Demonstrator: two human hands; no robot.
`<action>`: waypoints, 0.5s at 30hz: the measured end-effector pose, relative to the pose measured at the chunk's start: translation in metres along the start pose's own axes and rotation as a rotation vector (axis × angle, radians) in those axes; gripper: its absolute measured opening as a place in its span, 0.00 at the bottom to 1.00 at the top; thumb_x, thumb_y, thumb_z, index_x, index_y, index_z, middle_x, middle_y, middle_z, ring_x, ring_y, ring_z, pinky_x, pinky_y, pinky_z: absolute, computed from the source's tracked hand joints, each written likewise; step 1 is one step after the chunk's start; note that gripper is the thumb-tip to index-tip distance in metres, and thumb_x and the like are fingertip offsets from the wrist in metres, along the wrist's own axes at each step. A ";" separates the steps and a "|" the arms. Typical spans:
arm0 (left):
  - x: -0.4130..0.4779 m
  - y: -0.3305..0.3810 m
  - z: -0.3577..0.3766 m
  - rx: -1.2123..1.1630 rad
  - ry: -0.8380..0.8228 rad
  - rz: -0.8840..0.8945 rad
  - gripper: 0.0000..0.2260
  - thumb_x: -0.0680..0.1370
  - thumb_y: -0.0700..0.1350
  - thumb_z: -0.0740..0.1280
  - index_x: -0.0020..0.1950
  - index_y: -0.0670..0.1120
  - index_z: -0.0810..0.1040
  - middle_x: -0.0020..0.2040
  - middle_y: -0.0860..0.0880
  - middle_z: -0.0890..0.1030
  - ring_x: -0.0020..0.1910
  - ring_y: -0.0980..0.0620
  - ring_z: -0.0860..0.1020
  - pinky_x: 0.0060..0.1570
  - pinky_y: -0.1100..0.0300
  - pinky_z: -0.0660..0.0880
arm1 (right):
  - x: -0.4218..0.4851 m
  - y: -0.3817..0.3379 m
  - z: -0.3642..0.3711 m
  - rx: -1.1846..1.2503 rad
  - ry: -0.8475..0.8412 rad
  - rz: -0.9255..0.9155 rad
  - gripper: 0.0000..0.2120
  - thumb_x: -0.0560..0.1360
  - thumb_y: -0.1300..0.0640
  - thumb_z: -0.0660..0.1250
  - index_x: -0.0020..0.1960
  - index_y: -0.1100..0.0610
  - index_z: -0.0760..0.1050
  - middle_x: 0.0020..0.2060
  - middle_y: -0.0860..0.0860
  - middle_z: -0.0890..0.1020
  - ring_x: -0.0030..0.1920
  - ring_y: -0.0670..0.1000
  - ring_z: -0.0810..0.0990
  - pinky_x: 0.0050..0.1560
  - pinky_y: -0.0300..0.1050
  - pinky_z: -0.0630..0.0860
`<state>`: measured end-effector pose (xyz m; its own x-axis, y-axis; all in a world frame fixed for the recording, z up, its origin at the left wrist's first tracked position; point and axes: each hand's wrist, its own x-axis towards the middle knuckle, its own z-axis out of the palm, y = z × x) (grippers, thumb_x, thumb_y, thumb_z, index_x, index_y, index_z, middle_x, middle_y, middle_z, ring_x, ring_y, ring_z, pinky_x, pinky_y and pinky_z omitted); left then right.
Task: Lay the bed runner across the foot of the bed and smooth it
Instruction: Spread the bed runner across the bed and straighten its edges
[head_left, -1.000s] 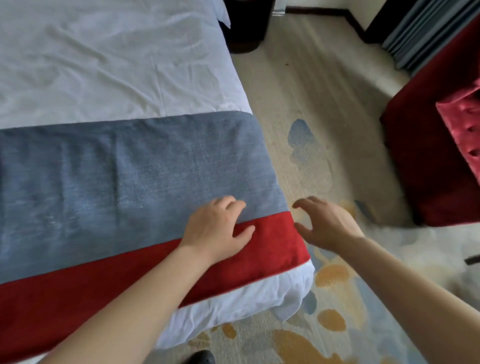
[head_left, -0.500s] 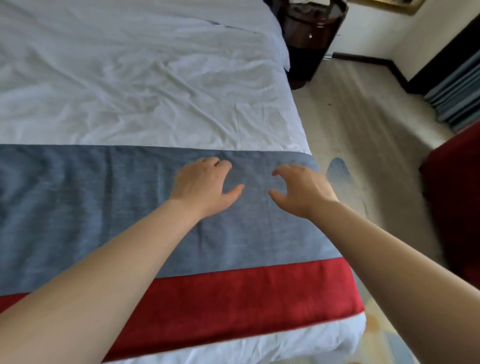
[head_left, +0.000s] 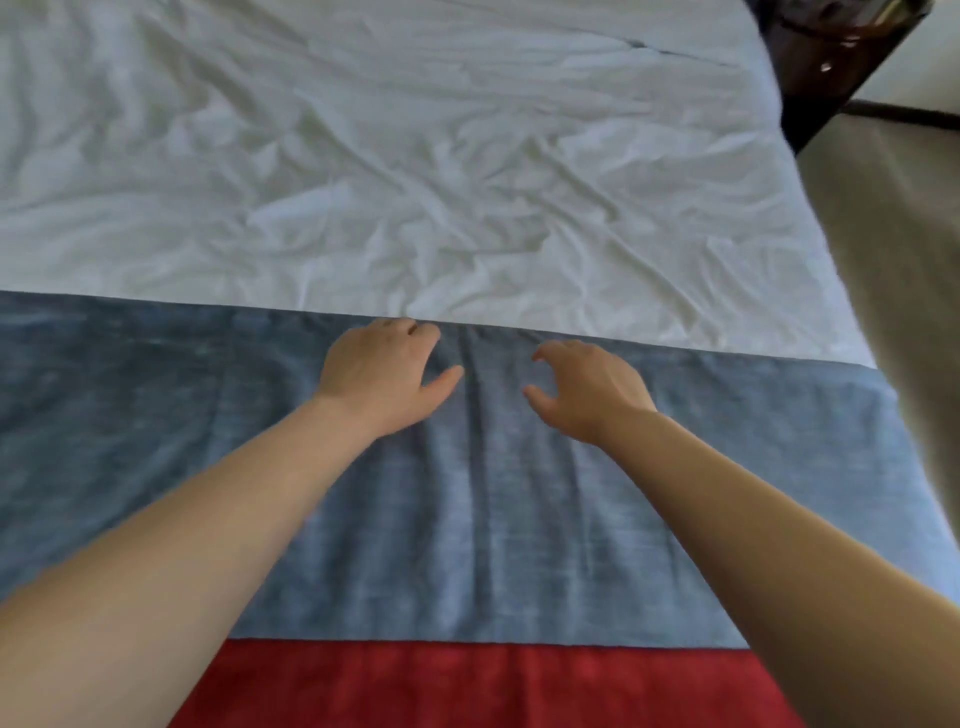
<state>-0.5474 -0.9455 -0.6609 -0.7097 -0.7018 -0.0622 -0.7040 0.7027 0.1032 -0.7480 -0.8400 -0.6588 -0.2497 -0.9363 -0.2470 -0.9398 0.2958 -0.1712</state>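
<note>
The bed runner (head_left: 156, 441), grey-blue with a red band along its near side, lies flat across the foot of the bed (head_left: 415, 156), which has a creased white sheet. My left hand (head_left: 382, 376) rests palm down on the grey-blue part, its fingertips at the runner's far edge. My right hand (head_left: 587, 387) hovers just to the right of it with fingers loosely curled, holding nothing. A few lengthwise folds in the runner run between the two hands towards me.
A dark wooden nightstand (head_left: 831, 62) stands at the far right corner of the bed. Beige floor (head_left: 909, 234) runs along the bed's right side.
Both hands have moved from the runner's red corner up over the grey-blue part to its far edge. The view has shifted further over the bed, and folds now show between the hands.
</note>
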 end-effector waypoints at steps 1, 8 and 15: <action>0.001 -0.021 0.003 0.011 -0.006 -0.009 0.24 0.76 0.62 0.52 0.57 0.47 0.76 0.51 0.48 0.80 0.50 0.46 0.78 0.42 0.54 0.73 | 0.013 -0.016 0.006 0.007 -0.011 -0.006 0.22 0.75 0.42 0.62 0.66 0.50 0.69 0.60 0.49 0.76 0.57 0.54 0.76 0.46 0.47 0.71; 0.017 -0.138 0.028 0.121 -0.134 -0.070 0.15 0.75 0.35 0.60 0.60 0.45 0.74 0.54 0.46 0.78 0.50 0.44 0.76 0.40 0.52 0.73 | 0.089 -0.100 0.039 0.009 -0.054 -0.049 0.12 0.79 0.53 0.57 0.60 0.55 0.72 0.54 0.53 0.78 0.51 0.56 0.77 0.44 0.48 0.73; 0.038 -0.216 0.043 0.210 -0.192 -0.133 0.14 0.74 0.32 0.63 0.57 0.45 0.76 0.54 0.45 0.77 0.51 0.44 0.75 0.40 0.54 0.74 | 0.141 -0.133 0.061 -0.057 -0.045 -0.037 0.08 0.77 0.64 0.60 0.53 0.56 0.73 0.48 0.52 0.74 0.44 0.56 0.77 0.39 0.48 0.74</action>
<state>-0.4233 -1.1193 -0.7280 -0.5896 -0.7680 -0.2500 -0.7671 0.6294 -0.1243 -0.6444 -0.9999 -0.7295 -0.2053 -0.9365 -0.2842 -0.9601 0.2490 -0.1270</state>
